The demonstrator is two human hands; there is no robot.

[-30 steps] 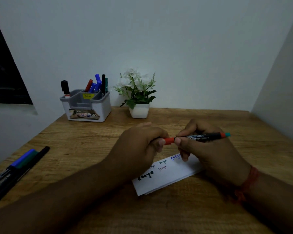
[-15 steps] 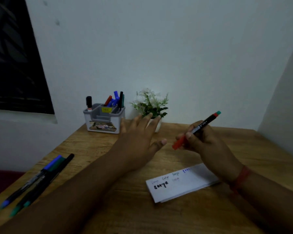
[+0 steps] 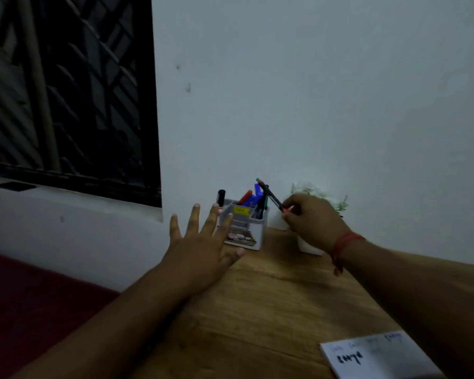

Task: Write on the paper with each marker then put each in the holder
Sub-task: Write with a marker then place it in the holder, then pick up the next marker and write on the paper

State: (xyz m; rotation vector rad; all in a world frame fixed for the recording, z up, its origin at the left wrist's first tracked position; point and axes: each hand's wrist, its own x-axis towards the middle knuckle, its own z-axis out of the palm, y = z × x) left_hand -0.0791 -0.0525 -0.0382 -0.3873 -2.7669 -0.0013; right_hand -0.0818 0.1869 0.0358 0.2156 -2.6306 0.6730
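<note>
My right hand (image 3: 311, 220) grips a black marker (image 3: 271, 195) with a red cap and a green end, tilted up to the left, its green end just above the holder's right compartment. The white and grey holder (image 3: 253, 231) stands at the table's far edge with several markers (image 3: 251, 196) upright in it. In front of the holder's left side my left hand (image 3: 200, 247) hovers with fingers spread and nothing in it. The white paper (image 3: 378, 356) with handwriting lies at the lower right, partly under my right forearm.
A small white pot with a plant (image 3: 320, 198) stands right of the holder, mostly behind my right hand. The wooden table (image 3: 271, 310) ends at the left over a dark red floor (image 3: 39, 302). A white wall and dark window (image 3: 66, 86) lie behind.
My right hand has carried the marker up and left from above the paper to the holder. My left hand let go of the cap end and opened near the holder. The view swung left.
</note>
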